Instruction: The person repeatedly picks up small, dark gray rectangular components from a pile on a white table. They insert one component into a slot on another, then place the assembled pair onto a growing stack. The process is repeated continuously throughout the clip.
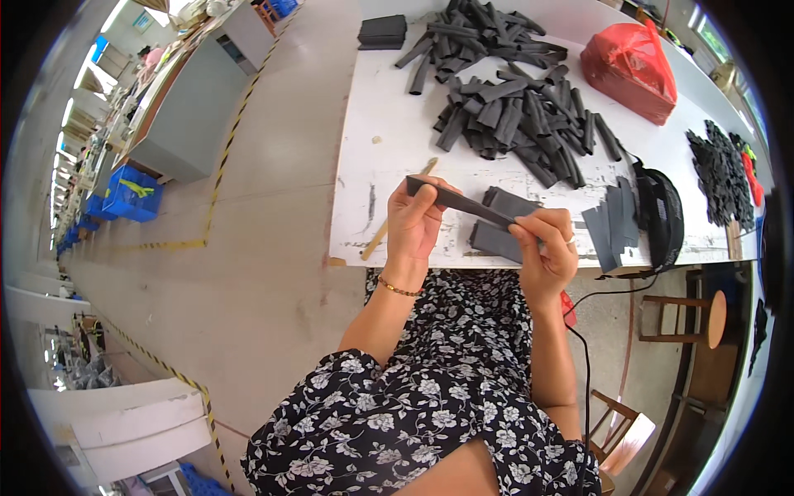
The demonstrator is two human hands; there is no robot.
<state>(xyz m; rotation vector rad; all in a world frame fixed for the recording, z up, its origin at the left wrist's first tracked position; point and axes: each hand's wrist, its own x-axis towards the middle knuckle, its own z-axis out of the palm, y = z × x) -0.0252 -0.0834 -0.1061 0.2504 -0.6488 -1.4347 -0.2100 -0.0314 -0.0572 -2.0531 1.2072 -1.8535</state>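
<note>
A narrow dark grey strip [465,204], seemingly folded lengthwise, is stretched between my hands above the table's front edge. My left hand [413,221] pinches its left end between thumb and fingers. At the lower right end, my right hand [547,252] grips it with thumb and fingertips. Under the strip lie two stacks of flat dark pieces, one farther back [514,202] and one nearer [495,241], partly hidden by my right hand. More flat dark pieces [614,217] are fanned out to the right. Beyond my hands, many rolled dark tubes [506,112] lie in a loose heap.
On the white table [368,161] are a thin wooden stick [385,230], a black bag-like item [664,211], a full red plastic bag [630,73], a neat dark stack [382,31] and a dark heap [718,169]. A black cable [588,364] hangs at right, near wooden stools [714,319].
</note>
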